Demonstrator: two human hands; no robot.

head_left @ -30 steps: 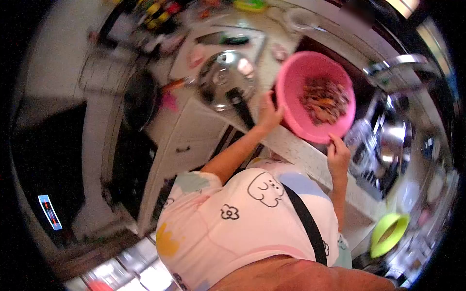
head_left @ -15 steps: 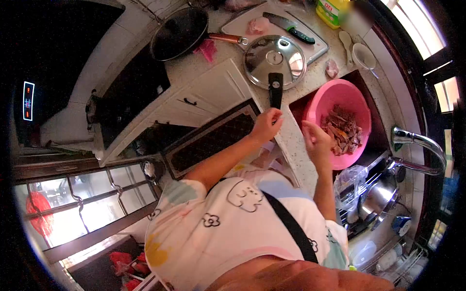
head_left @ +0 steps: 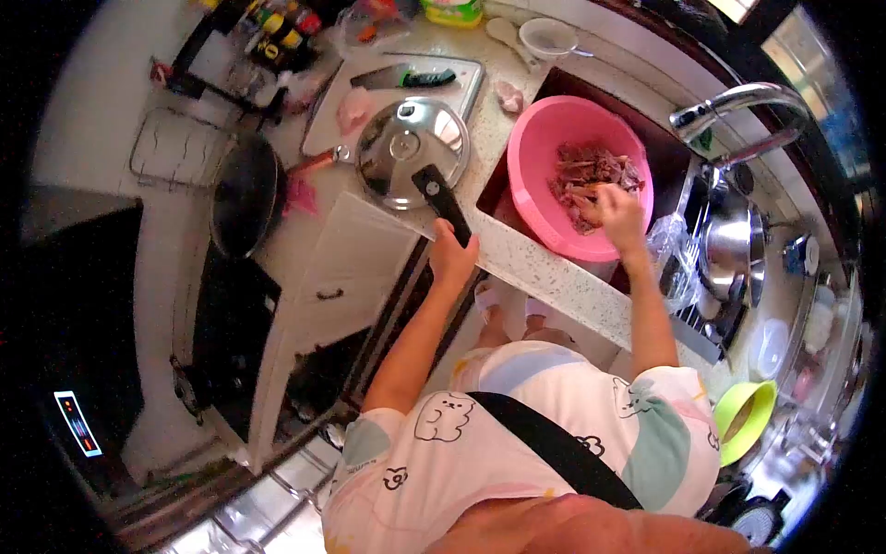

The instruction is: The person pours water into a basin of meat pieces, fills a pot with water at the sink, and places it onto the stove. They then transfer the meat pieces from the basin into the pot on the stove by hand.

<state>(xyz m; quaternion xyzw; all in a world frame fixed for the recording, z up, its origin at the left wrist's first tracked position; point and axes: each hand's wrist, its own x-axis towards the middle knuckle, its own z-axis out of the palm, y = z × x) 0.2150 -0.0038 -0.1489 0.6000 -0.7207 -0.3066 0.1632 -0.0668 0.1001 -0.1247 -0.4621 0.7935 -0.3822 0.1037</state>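
My left hand [head_left: 452, 258] is wrapped round the end of the long black handle [head_left: 441, 203] of a pressure cooker. Its shiny steel lid [head_left: 403, 146] faces up on the counter, partly over the white cutting board [head_left: 323, 120]. My right hand [head_left: 616, 220] reaches into a pink basin [head_left: 531, 185] set in the sink. Its fingers are curled in on the chopped meat [head_left: 591, 166]; exactly which pieces they grip is hard to see. A knife [head_left: 401, 78] with a black and green handle and a pale piece of meat [head_left: 353, 111] lie on the board.
Left of the cooker is a black wok [head_left: 247, 194]. Another meat piece [head_left: 508, 96] sits near the basin, with a white spoon [head_left: 512, 42] and small white strainer [head_left: 548, 39] behind. The faucet [head_left: 738, 106] arches at right, near a steel pot [head_left: 729, 235].
My left hand has moved onto the cooker's handle and closed round it. My right hand has gone from the basin's near rim down into the meat. The head view has turned.
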